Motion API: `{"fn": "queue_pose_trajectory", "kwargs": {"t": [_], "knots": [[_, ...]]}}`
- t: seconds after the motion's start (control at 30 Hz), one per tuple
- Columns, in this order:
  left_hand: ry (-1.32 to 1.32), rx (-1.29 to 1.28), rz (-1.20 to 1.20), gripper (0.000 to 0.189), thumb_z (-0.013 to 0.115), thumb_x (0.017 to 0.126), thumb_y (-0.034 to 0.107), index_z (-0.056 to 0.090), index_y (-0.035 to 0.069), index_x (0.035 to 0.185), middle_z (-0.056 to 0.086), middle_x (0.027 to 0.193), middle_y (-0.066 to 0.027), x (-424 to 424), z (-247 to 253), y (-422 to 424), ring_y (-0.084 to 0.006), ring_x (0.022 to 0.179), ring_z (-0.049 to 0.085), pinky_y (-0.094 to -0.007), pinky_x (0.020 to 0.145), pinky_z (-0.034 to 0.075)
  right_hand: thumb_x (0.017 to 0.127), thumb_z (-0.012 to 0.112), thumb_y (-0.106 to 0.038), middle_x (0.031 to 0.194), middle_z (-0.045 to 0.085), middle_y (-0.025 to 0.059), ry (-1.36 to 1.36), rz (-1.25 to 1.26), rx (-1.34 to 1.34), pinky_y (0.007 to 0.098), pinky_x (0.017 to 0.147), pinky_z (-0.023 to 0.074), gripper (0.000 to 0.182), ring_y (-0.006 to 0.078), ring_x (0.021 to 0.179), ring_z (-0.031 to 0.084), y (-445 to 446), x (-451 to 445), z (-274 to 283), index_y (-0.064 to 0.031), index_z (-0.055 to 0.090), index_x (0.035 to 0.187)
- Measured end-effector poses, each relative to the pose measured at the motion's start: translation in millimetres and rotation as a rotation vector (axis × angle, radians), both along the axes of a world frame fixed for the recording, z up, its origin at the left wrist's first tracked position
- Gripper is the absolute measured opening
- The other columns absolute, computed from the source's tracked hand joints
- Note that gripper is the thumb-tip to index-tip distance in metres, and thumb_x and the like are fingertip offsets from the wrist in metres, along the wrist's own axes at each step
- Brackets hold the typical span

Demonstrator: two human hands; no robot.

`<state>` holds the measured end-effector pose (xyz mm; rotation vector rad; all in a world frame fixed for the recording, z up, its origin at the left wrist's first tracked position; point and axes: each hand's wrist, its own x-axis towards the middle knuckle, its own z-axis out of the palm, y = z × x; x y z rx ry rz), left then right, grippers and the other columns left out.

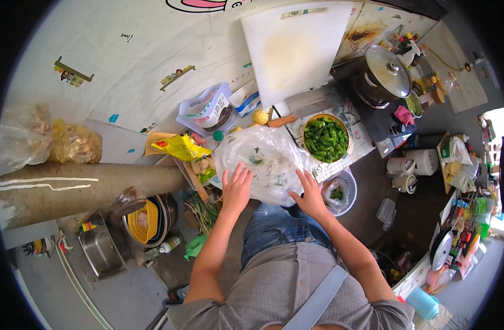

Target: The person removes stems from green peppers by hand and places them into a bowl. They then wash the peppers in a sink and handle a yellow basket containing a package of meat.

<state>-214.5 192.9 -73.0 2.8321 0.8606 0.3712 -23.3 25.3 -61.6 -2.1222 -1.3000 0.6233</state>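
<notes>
A clear plastic bag (264,165) lies spread over the counter in front of me, with a few green scraps visible on or through it. My left hand (237,187) rests at its left front edge, fingers apart. On the right front part of the bag is my right hand (309,194), its thumb stretched away from the fingers. Neither hand visibly grips the plastic. Right of the bag stands a round bowl (348,144) full of cut green peppers (326,138). Behind the bag, a cleaver with a wooden handle (282,120) lies beside a yellowish potato-like round item (260,117).
A white cutting board (295,49) leans on the wall. A lidded pot (387,72) stands on the stove at right. Below the counter is a lined waste bin (350,192). At left are a thick pipe (91,185), a yellow packet (182,147) and a metal sink (101,249).
</notes>
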Motion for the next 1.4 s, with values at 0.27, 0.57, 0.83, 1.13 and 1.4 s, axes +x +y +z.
{"fn": "queue_pose_trajectory", "kwargs": {"t": [0.27,0.57,0.83,1.13,1.4], "knots": [[0.428,-0.215,0.110,0.009,0.055,0.075,0.012,0.062,0.009,0.072,0.061,0.080,-0.0069,-5,-30,17,-0.0218,0.097,0.053,-0.0435,0.089,0.034,0.075,0.068,-0.029,0.133,0.037,0.0231,-0.037,-0.004,-0.067,0.0480,0.099,0.0260,0.074,0.0377,0.122,0.035,17,-1,1,-0.0027,0.032,0.134],[0.137,0.027,-0.044,0.007,0.056,0.068,0.012,0.061,0.011,0.062,0.053,0.073,-0.0020,25,-113,39,-0.0203,0.084,0.051,-0.0383,0.075,0.035,0.074,0.068,-0.028,0.133,0.038,0.0210,-0.096,0.018,-0.092,0.0464,0.099,0.0280,0.071,0.0348,0.124,0.035,35,7,-4,-0.0027,0.035,0.131],[0.160,0.025,-0.050,0.009,0.055,0.070,0.012,0.062,0.013,0.065,0.055,0.078,-0.0016,24,-124,39,-0.0208,0.087,0.050,-0.0423,0.083,0.034,0.075,0.068,-0.027,0.133,0.038,0.0192,-0.092,0.026,-0.135,0.0463,0.099,0.0283,0.069,0.0337,0.125,0.034,41,12,-2,-0.0031,0.036,0.131],[-0.177,-0.287,0.134,0.019,0.066,0.075,0.013,0.063,0.007,0.093,0.064,0.092,-0.0076,40,-36,6,-0.0221,0.091,0.057,-0.0454,0.089,0.035,0.074,0.069,-0.026,0.136,0.034,0.0182,-0.063,0.031,-0.065,0.0481,0.097,0.0293,0.064,0.0362,0.122,0.035,33,15,-4,-0.0103,0.041,0.129],[-0.621,-1.271,0.232,0.026,0.055,0.088,0.007,0.057,-0.003,0.112,0.065,0.095,-0.0083,88,-11,-63,-0.0122,0.085,0.061,-0.0246,0.074,0.048,0.074,0.069,-0.017,0.134,0.037,0.0192,-0.049,-0.039,0.125,0.0462,0.096,0.0351,0.036,0.0381,0.121,0.039,2,29,28,-0.0111,0.061,0.109]]}}
